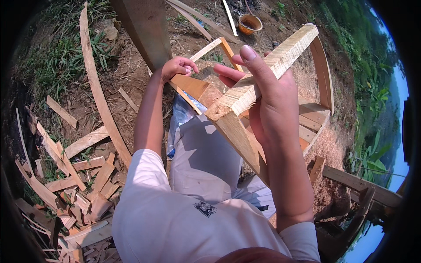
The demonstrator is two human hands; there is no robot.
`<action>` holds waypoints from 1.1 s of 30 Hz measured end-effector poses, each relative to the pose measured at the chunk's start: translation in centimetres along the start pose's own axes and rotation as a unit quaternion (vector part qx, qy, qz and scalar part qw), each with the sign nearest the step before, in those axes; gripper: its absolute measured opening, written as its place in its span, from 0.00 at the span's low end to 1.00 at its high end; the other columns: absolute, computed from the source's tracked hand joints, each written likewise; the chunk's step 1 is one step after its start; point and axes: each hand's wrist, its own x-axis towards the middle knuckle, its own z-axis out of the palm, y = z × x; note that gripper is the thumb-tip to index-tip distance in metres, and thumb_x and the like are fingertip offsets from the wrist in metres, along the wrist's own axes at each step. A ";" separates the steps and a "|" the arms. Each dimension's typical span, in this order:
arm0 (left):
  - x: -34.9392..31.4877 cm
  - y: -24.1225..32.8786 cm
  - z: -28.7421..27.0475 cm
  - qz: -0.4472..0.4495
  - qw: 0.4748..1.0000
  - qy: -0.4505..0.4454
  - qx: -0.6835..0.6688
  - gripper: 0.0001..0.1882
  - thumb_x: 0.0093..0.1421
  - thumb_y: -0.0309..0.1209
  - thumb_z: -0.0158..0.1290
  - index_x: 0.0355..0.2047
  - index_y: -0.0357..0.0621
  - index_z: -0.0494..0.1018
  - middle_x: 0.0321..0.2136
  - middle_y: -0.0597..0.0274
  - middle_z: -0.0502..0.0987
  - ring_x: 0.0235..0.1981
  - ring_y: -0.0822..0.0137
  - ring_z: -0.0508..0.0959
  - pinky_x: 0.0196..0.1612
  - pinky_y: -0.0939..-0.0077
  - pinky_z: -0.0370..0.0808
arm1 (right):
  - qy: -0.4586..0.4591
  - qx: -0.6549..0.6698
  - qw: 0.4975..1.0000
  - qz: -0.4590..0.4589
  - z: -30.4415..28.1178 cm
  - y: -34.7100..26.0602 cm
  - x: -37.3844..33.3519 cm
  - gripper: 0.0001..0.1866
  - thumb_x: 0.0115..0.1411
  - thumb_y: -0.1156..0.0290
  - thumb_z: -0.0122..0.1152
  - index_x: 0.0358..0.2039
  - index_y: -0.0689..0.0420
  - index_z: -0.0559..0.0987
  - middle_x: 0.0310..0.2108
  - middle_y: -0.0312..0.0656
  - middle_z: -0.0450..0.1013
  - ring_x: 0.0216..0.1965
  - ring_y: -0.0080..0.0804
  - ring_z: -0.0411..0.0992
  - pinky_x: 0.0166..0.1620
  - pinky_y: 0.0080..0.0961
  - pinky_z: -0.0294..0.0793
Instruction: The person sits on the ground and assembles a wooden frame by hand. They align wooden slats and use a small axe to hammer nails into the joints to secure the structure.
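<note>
My right hand (278, 105) is closed around a pale, rough-sawn wooden bar (285, 50), the thumb on the near side and the fingers showing beyond it. The bar is the top of a wooden frame with a leg (239, 138) angling down toward me, a curved side piece (322, 72) and slats (310, 122) lower down. Farther left, my left hand (177, 69) has its fingers curled, at the end of a brown wooden block (193, 86). Whether anything is inside those fingers is hidden.
A thick dark post (147, 28) rises beside my left hand. Wood offcuts (94, 204) pile up at lower left, near a long curved strip (98, 83). An orange bowl (249, 24) lies on the soil ahead. Sawdust (335, 144) and a timber structure (362, 186) are at right.
</note>
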 end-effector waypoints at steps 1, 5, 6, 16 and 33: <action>0.2 -0.2 -0.4 -0.006 1.000 -0.002 0.003 0.18 0.56 0.30 0.60 0.45 0.30 0.80 0.23 0.70 0.75 0.24 0.79 0.72 0.31 0.85 0.66 | 0.008 -0.001 1.000 0.001 0.2 0.1 0.1 0.35 0.66 0.60 0.73 0.55 0.76 0.65 0.49 0.56 0.72 0.47 0.53 0.84 0.52 0.40 0.88; 0.6 -0.7 -1.1 0.029 0.999 -0.019 0.040 0.18 0.58 0.31 0.59 0.46 0.30 0.80 0.23 0.68 0.75 0.24 0.78 0.73 0.32 0.81 0.68 | 0.016 -0.016 0.999 0.036 0.2 0.5 1.1 0.38 0.69 0.55 0.69 0.57 0.79 0.64 0.50 0.56 0.71 0.48 0.53 0.84 0.52 0.41 0.88; 0.6 -0.4 -0.6 0.028 0.999 -0.010 0.026 0.18 0.57 0.29 0.58 0.45 0.30 0.80 0.22 0.69 0.74 0.24 0.77 0.72 0.33 0.82 0.67 | 0.011 -0.042 0.999 0.006 0.8 0.2 0.8 0.38 0.70 0.53 0.67 0.56 0.80 0.66 0.49 0.59 0.71 0.49 0.52 0.83 0.54 0.41 0.87; 0.3 -0.7 -1.0 0.037 0.998 -0.030 0.030 0.18 0.57 0.30 0.58 0.45 0.28 0.79 0.21 0.69 0.74 0.24 0.77 0.73 0.32 0.82 0.67 | 0.029 0.002 0.999 0.025 2.0 1.3 2.7 0.31 0.71 0.60 0.66 0.52 0.79 0.67 0.50 0.60 0.71 0.41 0.49 0.85 0.44 0.37 0.90; 0.7 -0.2 -1.0 0.025 0.998 -0.040 0.037 0.16 0.59 0.28 0.57 0.44 0.30 0.81 0.22 0.71 0.75 0.23 0.80 0.71 0.29 0.84 0.65 | 0.062 -0.002 0.998 0.020 3.0 0.8 2.8 0.28 0.70 0.60 0.67 0.48 0.77 0.71 0.44 0.56 0.74 0.33 0.44 0.85 0.31 0.37 0.88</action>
